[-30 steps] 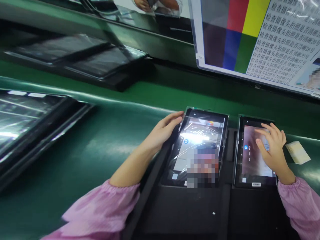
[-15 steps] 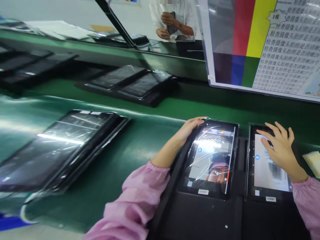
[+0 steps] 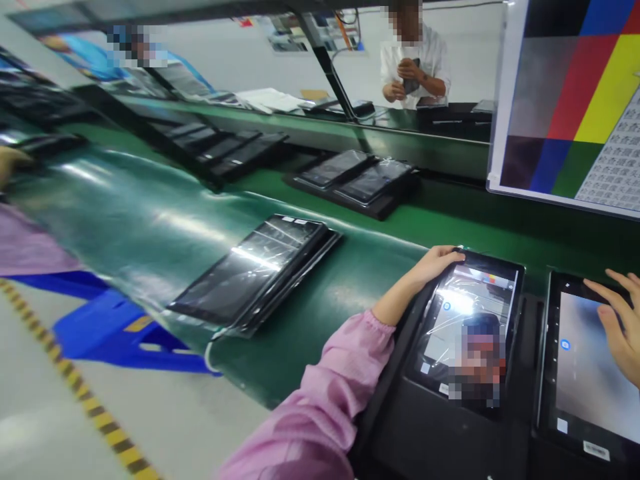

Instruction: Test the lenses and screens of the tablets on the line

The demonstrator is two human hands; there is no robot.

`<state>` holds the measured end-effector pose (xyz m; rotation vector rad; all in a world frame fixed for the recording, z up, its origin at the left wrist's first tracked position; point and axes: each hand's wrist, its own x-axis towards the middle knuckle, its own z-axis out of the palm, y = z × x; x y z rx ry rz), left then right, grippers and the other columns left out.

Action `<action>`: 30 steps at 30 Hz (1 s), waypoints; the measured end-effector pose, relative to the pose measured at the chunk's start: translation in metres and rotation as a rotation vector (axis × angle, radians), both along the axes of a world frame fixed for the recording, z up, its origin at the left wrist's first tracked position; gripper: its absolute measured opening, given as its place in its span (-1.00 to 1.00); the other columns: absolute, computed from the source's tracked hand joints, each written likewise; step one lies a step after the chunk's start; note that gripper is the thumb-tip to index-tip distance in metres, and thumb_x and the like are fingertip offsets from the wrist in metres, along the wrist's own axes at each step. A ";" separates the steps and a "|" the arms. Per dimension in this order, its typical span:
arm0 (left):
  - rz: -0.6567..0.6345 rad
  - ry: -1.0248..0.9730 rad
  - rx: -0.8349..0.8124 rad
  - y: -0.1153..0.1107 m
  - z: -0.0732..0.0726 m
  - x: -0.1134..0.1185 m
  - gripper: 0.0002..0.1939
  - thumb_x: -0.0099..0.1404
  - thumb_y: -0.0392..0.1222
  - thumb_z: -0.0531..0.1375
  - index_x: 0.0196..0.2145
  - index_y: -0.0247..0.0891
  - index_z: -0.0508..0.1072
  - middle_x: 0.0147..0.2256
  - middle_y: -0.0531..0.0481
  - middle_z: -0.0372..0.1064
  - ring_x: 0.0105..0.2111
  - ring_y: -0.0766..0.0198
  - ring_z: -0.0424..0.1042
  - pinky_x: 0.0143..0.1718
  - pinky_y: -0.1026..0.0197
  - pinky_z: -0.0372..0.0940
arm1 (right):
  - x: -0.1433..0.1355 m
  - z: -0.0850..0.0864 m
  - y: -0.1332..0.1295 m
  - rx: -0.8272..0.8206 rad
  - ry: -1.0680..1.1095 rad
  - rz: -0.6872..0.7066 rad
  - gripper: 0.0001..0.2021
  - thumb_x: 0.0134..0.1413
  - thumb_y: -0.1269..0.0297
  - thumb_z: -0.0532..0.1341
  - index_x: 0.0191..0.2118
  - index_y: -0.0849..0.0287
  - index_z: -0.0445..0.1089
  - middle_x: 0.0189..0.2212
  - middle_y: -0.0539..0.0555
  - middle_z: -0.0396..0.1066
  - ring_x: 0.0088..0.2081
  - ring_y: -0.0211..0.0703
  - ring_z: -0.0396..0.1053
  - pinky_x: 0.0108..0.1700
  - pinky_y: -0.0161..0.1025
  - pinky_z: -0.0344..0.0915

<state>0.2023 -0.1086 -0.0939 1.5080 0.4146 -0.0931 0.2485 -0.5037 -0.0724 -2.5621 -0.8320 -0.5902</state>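
My left hand (image 3: 434,270) grips the upper left corner of a tablet (image 3: 435,360), its thumb on the front edge. The tablet lies in a black tray (image 3: 425,427), wrapped in clear film, its lit screen showing a camera picture with a person in it. At the right edge, my right hand (image 3: 623,323) is open, fingers spread over a second tablet (image 3: 583,373); whether they touch its glass I cannot tell. A blurred picture and a blue camera icon fill that screen. The right hand is partly cut off by the frame.
Left of me, film-wrapped tablets (image 3: 260,267) lie stacked on the green mat (image 3: 350,287). More tablets (image 3: 375,180) rest in a tray behind. A colour chart (image 3: 565,100) hangs at the upper right. Across the bench stands a person (image 3: 415,67); another person's pink sleeve (image 3: 30,240) shows far left.
The view has swung left, so the bench things sit further right. My right hand has shifted right relative to its tablet, whose screen picture is blurrier. My left hand keeps its corner.
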 end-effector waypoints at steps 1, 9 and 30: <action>0.006 -0.009 0.015 0.001 -0.001 0.000 -0.78 0.28 -0.09 0.36 -0.29 -0.33 0.53 -0.38 0.01 0.49 -0.42 0.28 0.44 -0.30 0.20 0.36 | 0.000 -0.001 -0.001 -0.001 0.000 -0.001 -0.53 0.52 0.00 -0.11 0.16 -0.05 0.49 0.29 0.16 0.30 0.38 0.39 0.14 0.33 0.55 -0.11; -0.003 -0.047 0.031 0.001 -0.003 -0.002 -0.74 0.38 -0.02 0.31 -0.21 -0.32 0.54 -0.29 -0.02 0.53 -0.32 0.23 0.49 -0.18 0.13 0.39 | 0.006 -0.014 -0.009 -0.004 -0.033 0.017 -0.54 0.50 0.00 -0.09 0.15 -0.11 0.51 0.29 0.14 0.33 0.36 0.41 0.17 0.33 0.58 -0.08; 0.029 -0.063 -0.018 0.003 -0.003 0.002 -0.64 0.03 -0.03 0.40 -0.24 -0.27 0.60 -0.34 -0.08 0.57 -0.41 0.20 0.48 -0.35 0.22 0.33 | -0.002 0.000 0.007 -0.047 0.020 0.040 -0.57 0.56 0.10 -0.10 0.15 -0.10 0.50 0.32 0.09 0.24 0.39 0.21 0.09 0.38 0.47 -0.17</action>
